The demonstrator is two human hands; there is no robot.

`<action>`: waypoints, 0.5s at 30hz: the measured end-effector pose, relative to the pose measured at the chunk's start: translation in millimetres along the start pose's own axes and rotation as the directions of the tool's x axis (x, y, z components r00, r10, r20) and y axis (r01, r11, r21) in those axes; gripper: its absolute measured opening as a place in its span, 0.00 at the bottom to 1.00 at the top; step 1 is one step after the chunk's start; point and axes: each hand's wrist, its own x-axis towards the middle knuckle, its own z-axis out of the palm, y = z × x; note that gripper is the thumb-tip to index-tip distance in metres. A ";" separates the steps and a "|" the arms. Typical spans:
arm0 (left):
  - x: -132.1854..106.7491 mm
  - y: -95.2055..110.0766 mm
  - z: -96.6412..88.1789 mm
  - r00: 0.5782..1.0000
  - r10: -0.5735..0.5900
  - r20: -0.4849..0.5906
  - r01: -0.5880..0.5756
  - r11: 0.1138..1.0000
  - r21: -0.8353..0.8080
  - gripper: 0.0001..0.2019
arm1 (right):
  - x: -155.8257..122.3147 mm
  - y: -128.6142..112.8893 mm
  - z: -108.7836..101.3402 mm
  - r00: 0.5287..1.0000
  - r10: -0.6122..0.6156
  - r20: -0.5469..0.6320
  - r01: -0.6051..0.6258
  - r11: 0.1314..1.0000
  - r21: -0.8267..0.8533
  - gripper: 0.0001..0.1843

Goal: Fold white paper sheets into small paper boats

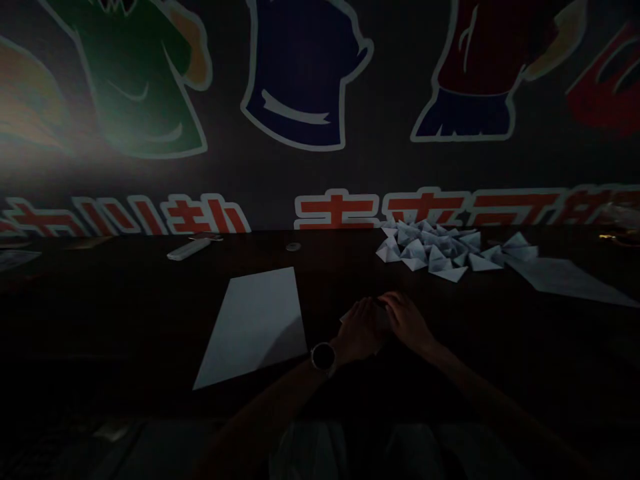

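A small piece of folded white paper point(383, 320) lies on the dark table under both of my hands, and most of it is covered. My left hand point(357, 328), with a round watch on its wrist, presses over the paper's left part with the fingers together. From the right, my right hand point(406, 321) holds the paper's far edge with curled fingers. The dim light hides the exact fold. To the left of my hands lies a flat white sheet point(260, 320), partly in shadow.
Several folded white paper pieces point(435, 247) are heaped at the back right, beside another flat sheet point(575, 280). A white oblong object point(189, 249) and a small round object point(293, 247) lie near the painted wall point(225, 160) behind the table.
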 end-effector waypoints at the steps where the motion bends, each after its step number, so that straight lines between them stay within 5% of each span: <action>1: -0.6 -0.4 -0.1 1.000 0.007 0.006 -0.007 1.000 0.008 0.27 | -6.7 -1.8 -2.3 0.998 -0.043 0.036 0.043 0.999 0.010 0.22; 7: -1.4 -3.4 2.8 0.999 0.000 0.033 0.001 1.000 -0.015 0.27 | -47.6 -8.8 -6.6 0.963 -0.156 0.220 0.147 0.987 0.057 0.35; 15: -10.4 -15.9 -7.3 0.998 0.017 0.063 -0.009 0.992 -0.127 0.29 | -47.1 -11.7 -16.1 0.954 -0.203 0.219 0.196 0.979 0.055 0.39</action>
